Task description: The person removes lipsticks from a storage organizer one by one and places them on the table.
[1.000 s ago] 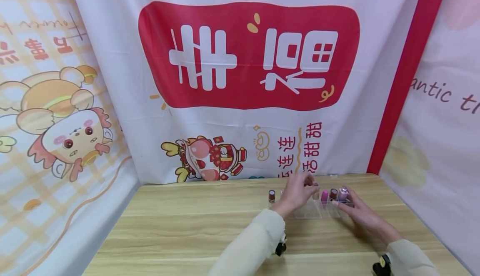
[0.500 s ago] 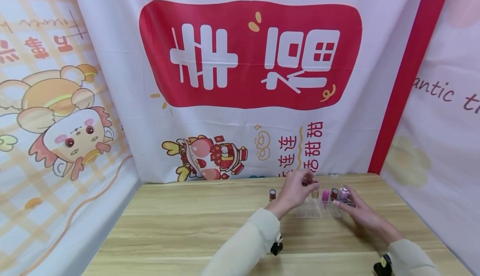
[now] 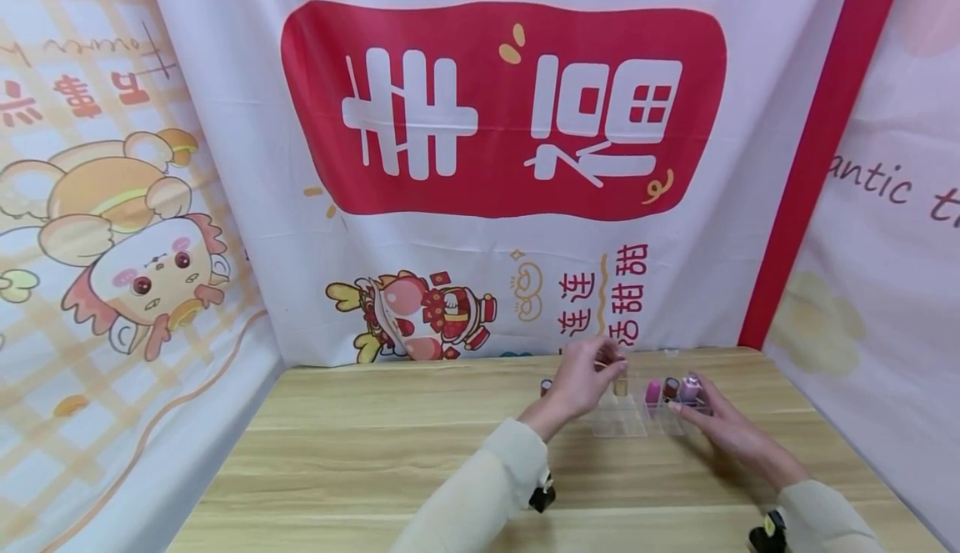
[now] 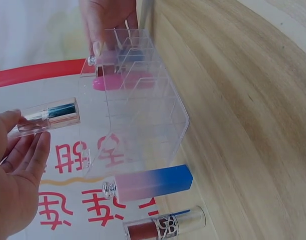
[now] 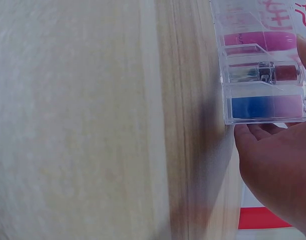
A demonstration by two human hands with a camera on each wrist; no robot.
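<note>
My left hand [image 3: 576, 379] pinches a lipstick tube [image 4: 62, 114] with a clear end and a shiny gold end, held above the clear divided organizer [image 4: 174, 117]. The organizer stands on the table, and my right hand [image 3: 723, 426] grips its right end between thumb and fingers. In the right wrist view its end slots hold a bright pink lipstick [image 5: 260, 40], a dark red lip gloss tube [image 5: 285, 73] and a blue-to-pink tube [image 5: 268, 106]. Several slots on the left hand's side hold nothing.
Beside the organizer, another pink-and-blue tube [image 4: 153, 184] and another dark red lip gloss tube [image 4: 142, 231] stand on the wooden table [image 3: 375, 453]. A printed cloth [image 3: 502, 111] hangs behind the table's far edge.
My left hand has shifted a little to the left with the lipstick tube, covering more of the dark red tube beside it. My right hand keeps its grip on the organizer.
</note>
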